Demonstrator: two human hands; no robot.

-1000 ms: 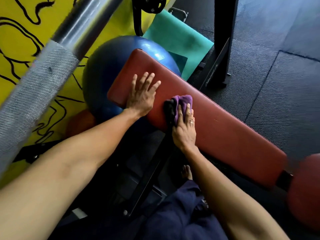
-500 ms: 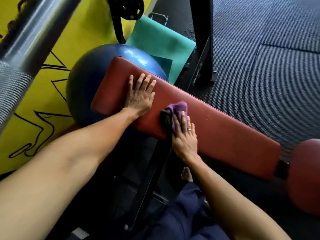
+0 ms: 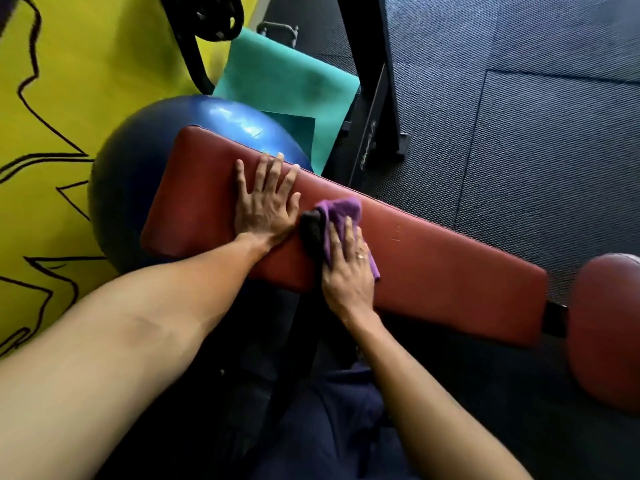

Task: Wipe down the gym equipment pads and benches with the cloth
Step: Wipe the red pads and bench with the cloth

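- The blue exercise ball [image 3: 138, 174] sits under and behind the left end of the bench pad [image 3: 450, 268]. I can't tell whether they touch. If they do, my weight on that end could shift the ball.
- My left hand [image 3: 266, 202] lies flat on the pad, fingers spread, its grip wide open and holding nothing. The patch beneath the palm would go unwiped unless I lift it.
- The purple cloth [image 3: 341, 207] is bunched on the pad near mid-length, just beside the left hand. A dark fold hangs off its near side, and I can't tell if that belongs to the cloth. Bunched like this it touches little surface, so I'd likely leave streaks.
- My right hand [image 3: 348, 271] presses the cloth with straight fingers, the grip flat rather than closed. Since nothing pinches the cloth, a fast stroke could slide it free.
- The pad's long axis runs from upper left to lower right, with its far end pointing at the round red pad [image 3: 609, 327], which looks untouched.
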